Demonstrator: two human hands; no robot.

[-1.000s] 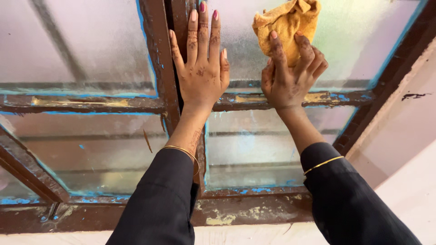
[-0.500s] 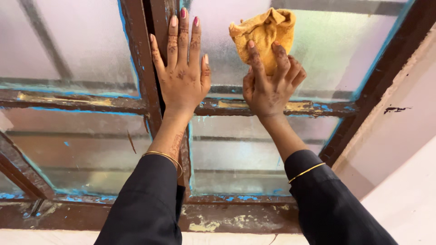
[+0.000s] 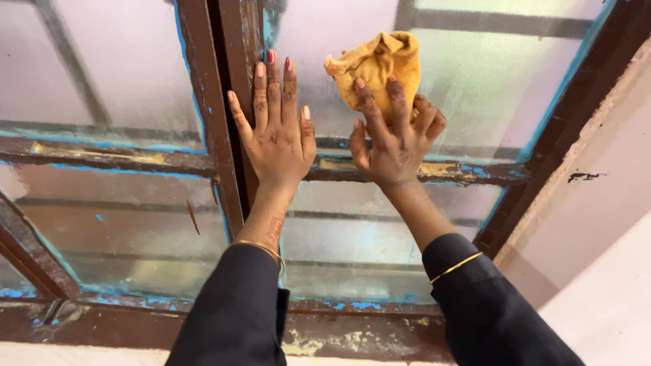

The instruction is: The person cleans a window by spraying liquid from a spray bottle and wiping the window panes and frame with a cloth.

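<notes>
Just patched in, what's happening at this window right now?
A person in black sleeves is wiping a frosted glass pane. The right hand presses a crumpled yellow cloth against the upper right pane. The left hand lies flat, fingers spread, on the brown wooden frame between the panes. The frame's paint is chipped, with blue streaks along the edges.

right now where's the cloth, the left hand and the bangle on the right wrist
cloth [image 3: 376, 64], head view, on the bunched yellow fabric above the fingers
left hand [image 3: 278, 139], head view, on the back of the hand
bangle [image 3: 456, 267], head view, on the thin gold band over the black sleeve
</notes>
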